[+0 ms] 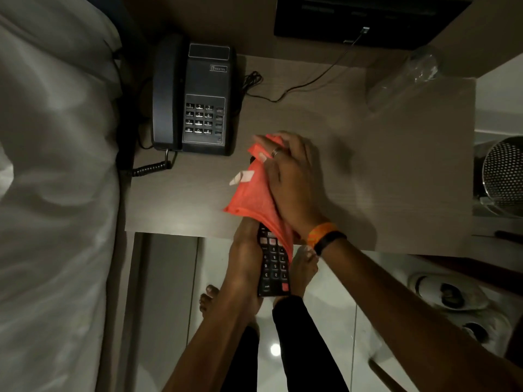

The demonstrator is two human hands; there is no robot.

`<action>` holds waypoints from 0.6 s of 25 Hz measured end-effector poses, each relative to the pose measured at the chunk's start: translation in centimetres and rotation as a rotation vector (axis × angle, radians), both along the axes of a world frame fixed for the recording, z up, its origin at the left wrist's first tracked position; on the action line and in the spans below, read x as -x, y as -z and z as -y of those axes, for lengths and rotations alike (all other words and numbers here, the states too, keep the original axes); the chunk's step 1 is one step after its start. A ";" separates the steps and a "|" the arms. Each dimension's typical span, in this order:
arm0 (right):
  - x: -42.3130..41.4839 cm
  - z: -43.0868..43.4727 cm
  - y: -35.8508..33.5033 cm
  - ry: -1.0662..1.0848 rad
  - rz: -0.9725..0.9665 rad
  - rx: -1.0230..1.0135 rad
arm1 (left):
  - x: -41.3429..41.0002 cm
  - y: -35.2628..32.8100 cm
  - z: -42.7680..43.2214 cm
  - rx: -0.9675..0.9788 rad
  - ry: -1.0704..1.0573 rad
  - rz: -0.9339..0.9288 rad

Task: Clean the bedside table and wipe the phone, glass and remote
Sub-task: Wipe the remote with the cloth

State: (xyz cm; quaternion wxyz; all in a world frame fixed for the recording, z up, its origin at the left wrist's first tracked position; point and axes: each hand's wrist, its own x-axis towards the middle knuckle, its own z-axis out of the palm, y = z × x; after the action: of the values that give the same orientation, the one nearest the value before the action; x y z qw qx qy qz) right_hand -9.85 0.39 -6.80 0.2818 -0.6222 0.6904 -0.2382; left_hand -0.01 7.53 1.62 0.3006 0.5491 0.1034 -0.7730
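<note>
One remote [274, 267], black, held over the near edge of the bedside table [396, 171], its near end hanging out past the table edge above the floor. Left hand [245, 258] grips it along its left side, fingers wrapped closed around the body; fingertips mostly hidden under it. Keypad faces up, number rows visible.

One orange cloth [256, 190] draped over the far half of the remote, white label tag sticking out on its left side. Right hand [288, 179] lies on top of the cloth, palm down, fingers pressed together and curled over the far end of the cloth, clamping it against the remote. One ring on a finger, two bands at the wrist: one orange, one black.

One phone [195, 97], dark corded desk set, far left on the table, handset in its cradle, coiled cord trailing off the near left corner. One thin cable runs from behind it to the far wall.

One glass [402, 77], clear, hard to make out, far right on the table, well apart from both hands.

Bed [53, 179] with white sheets along the left. One perforated metal bin [501, 176] right of the table. Two bare feet on the tiled floor below.
</note>
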 end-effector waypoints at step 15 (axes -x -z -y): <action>3.0 -10.4 5.1 -0.466 -0.381 -0.031 | -1.7 0.8 0.9 0.243 0.006 0.346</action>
State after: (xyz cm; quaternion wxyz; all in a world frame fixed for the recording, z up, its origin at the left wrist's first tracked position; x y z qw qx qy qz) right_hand -12.89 10.77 -11.95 0.2036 -0.7930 0.5731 -0.0358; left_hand 1.67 6.59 0.83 0.3756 0.6335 -0.0453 -0.6750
